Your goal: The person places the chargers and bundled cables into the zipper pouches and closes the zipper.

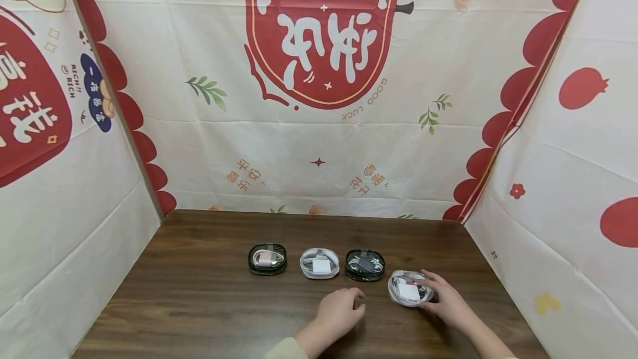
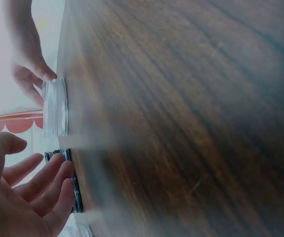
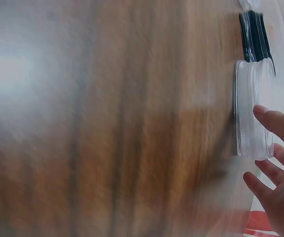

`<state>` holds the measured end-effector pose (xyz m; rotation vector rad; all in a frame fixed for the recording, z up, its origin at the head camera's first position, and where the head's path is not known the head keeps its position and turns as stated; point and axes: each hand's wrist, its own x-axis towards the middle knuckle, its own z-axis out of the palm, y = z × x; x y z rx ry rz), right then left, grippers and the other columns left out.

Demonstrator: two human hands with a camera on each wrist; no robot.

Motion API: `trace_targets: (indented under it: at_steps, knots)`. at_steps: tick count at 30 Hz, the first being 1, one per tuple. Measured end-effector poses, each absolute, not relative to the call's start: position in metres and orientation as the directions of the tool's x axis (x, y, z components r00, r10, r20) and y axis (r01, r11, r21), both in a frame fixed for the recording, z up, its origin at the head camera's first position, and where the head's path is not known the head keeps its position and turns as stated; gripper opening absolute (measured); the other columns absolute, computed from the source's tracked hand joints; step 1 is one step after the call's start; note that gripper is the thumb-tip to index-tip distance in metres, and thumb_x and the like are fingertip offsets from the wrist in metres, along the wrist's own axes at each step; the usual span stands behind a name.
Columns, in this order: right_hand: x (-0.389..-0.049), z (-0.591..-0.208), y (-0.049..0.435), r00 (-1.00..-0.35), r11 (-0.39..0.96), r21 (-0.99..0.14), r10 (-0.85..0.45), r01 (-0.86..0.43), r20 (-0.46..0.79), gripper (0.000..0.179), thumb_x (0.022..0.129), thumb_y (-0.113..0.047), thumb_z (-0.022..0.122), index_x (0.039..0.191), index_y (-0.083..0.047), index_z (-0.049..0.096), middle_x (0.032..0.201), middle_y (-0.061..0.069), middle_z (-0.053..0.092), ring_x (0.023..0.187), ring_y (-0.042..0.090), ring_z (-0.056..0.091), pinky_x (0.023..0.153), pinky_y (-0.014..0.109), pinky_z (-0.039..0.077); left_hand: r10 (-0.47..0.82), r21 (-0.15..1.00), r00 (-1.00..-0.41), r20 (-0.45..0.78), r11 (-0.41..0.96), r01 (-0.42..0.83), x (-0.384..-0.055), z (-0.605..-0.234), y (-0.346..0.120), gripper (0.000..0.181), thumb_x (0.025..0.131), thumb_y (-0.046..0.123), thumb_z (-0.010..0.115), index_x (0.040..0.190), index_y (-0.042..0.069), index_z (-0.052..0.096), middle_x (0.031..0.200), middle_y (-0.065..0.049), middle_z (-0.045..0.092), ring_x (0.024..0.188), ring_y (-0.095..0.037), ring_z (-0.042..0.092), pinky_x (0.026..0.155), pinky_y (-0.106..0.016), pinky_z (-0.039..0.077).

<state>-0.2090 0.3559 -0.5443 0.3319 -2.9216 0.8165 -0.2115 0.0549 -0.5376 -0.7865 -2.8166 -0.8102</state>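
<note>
My right hand point(image 1: 447, 302) grips the right side of a clear oval case point(image 1: 400, 295), thumb at the near edge and fingers at the far edge. A white block and what look like coiled cables show inside it. In the right wrist view, the thumb lies against the side of the clear case point(image 3: 250, 108). My left hand point(image 1: 338, 313) hovers low over the table with loosely bent fingers and holds nothing. A black-rimmed oval case point(image 1: 365, 265) is closest beyond it. Farther left stand a white-rimmed case point(image 1: 319, 263) and another black-rimmed case point(image 1: 267, 259) with a pale pink item inside.
The cases stand in a rough row on a dark wooden table point(image 1: 199, 303). Printed cloth walls enclose it at the back point(image 1: 319, 143), the left point(image 1: 75, 226) and the right point(image 1: 563, 270).
</note>
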Motion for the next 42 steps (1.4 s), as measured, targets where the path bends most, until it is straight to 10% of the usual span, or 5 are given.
trace_targets:
  at_steps: [13,42]
  knots:
    - [-0.245,-0.546,0.369,-0.971,0.850,-0.470,-0.197,-0.240,0.139,0.048,0.075,-0.011,0.083,0.118,0.004,0.066,0.135,0.035,0.044,0.122,0.054,0.043,0.096,0.062,0.039,0.447,0.316,-0.839,0.310,0.785,0.534,-0.219,-0.537,0.052,0.017,0.084,0.028,0.069,0.099,0.019,0.070,0.084,0.005,0.067,0.075,-0.011,0.064,0.058,-0.027,0.048]
    - [-0.269,-0.530,0.369,-0.971,0.855,-0.462,-0.217,-0.237,0.097,0.055,0.076,-0.013,0.081,0.123,0.008,0.060,0.134,0.040,0.041,0.120,0.057,0.042,0.094,0.064,0.039,0.416,0.258,-0.817,0.399,0.804,0.535,-0.229,-0.532,0.032,0.017,0.084,0.027,0.069,0.097,0.018,0.072,0.085,0.003,0.067,0.072,-0.014,0.064,0.056,-0.029,0.049]
